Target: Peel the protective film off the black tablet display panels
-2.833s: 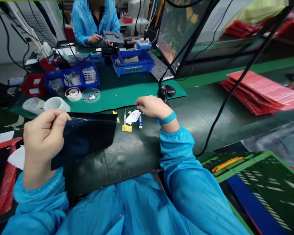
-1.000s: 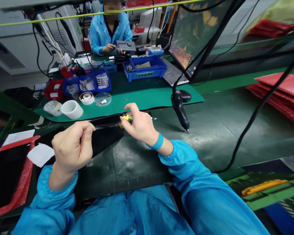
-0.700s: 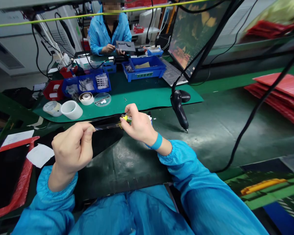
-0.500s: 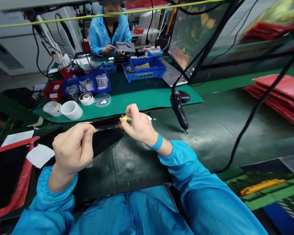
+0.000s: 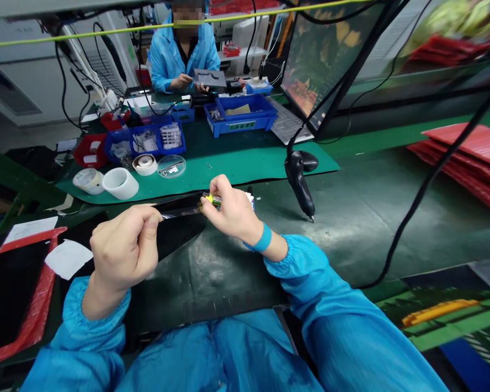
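My left hand [image 5: 124, 245] is closed in a pinch, thumb against the bent forefinger, on one end of a thin shiny strip [image 5: 182, 213]. The strip runs taut towards my right hand [image 5: 234, 212], whose thumb and forefinger close on a small yellow-marked object [image 5: 212, 200]. Its exact kind cannot be made out. A blue and white bit shows behind the right hand, mostly hidden by it. Beneath the strip lies a flat black sheet [image 5: 175, 237] on the dark green bench.
A black electric screwdriver [image 5: 300, 182] stands right of my hands. Tape rolls [image 5: 120, 183], a clear round dish [image 5: 171, 166] and blue parts bins [image 5: 240, 121] sit behind. Left lies a red-edged black panel [image 5: 14, 294]; right, stacked red packs [image 5: 465, 163]. A co-worker [image 5: 183, 54] sits opposite.
Both hands have shifted very slightly to the right, mostly with the whole view. The strip stays stretched between them, and each hand keeps its hold.
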The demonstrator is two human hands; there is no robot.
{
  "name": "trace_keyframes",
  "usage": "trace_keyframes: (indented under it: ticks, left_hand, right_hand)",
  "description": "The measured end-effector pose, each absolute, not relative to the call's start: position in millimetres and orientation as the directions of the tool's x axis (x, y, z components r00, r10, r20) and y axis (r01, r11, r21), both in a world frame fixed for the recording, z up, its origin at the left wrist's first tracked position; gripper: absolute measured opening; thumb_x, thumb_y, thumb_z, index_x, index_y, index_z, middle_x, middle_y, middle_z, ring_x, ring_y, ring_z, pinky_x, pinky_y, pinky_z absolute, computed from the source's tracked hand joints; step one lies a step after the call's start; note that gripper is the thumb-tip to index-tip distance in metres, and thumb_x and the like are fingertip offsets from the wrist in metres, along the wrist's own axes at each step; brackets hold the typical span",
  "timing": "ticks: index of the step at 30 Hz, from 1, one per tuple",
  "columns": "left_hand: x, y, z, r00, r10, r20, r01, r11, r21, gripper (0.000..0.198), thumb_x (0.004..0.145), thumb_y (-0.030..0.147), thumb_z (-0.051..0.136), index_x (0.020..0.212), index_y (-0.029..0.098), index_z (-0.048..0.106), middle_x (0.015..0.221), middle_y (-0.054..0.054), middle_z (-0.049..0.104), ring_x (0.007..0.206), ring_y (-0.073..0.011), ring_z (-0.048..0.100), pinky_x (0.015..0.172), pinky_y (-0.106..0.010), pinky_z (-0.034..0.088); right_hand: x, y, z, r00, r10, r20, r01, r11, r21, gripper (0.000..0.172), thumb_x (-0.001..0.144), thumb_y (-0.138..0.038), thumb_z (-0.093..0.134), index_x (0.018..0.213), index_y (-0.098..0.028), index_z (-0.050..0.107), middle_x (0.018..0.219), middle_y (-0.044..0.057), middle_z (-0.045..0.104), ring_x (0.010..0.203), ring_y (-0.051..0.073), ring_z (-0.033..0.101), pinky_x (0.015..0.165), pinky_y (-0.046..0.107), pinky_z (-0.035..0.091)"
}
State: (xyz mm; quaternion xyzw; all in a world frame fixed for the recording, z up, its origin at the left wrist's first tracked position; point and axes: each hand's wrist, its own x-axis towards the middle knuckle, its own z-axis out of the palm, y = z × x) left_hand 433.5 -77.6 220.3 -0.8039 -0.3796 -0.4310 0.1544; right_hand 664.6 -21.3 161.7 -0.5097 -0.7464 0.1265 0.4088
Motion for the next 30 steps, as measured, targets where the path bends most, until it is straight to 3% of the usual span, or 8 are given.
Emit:
trace_keyframes:
  ticks: [8,14,22,30]
  left_hand:
    - [434.4,-78.0,222.3,0.354,0.475,0.805,0.734,-0.675,0.076,0.012,0.094,0.006,0.062,0.092,0.018,0.064,0.082,0.001,0.072,0.065,-0.0090,0.063,0.063,-0.020,0.045]
    - [434.5,-76.9,221.5,0.359,0.465,0.809,0.735,-0.675,0.063,0.012,0.096,0.006,0.061,0.092,0.017,0.064,0.082,0.002,0.071,0.066,-0.0077,0.062,0.064,-0.019,0.045]
    - [434.1,-77.7,221.9,0.361,0.465,0.809,0.733,-0.678,0.063,0.012,0.096,0.007,0.061,0.092,0.017,0.064,0.082,0.002,0.071,0.066,-0.0072,0.062,0.064,-0.019,0.045]
    - [434.2,-76.7,221.2,0.362,0.469,0.806,0.732,-0.678,0.065,0.012,0.096,0.006,0.061,0.092,0.017,0.064,0.083,0.002,0.071,0.066,-0.0076,0.061,0.063,-0.019,0.044]
  right_hand:
    - [663.0,-22.2,162.5,-0.158,0.856,0.492,0.633,0.470,-0.615,0.016,0.094,-0.036,0.052,0.098,-0.025,0.041,0.069,-0.005,0.051,0.053,0.014,0.043,0.059,0.030,0.028]
    - [661.2,-22.8,161.9,-0.110,0.857,0.503,0.639,0.449,-0.624,0.026,0.094,-0.045,0.058,0.093,-0.026,0.041,0.065,-0.006,0.047,0.052,0.013,0.040,0.057,0.029,0.025]
    - [662.5,-20.3,159.1,-0.111,0.848,0.519,0.607,0.471,-0.640,0.017,0.090,-0.033,0.055,0.094,-0.026,0.040,0.066,-0.006,0.045,0.054,0.013,0.036,0.059,0.029,0.025]
    - [660.5,-20.5,158.6,-0.115,0.850,0.514,0.585,0.477,-0.656,0.021,0.090,-0.035,0.055,0.094,-0.026,0.036,0.067,-0.007,0.043,0.053,0.013,0.035,0.057,0.029,0.025]
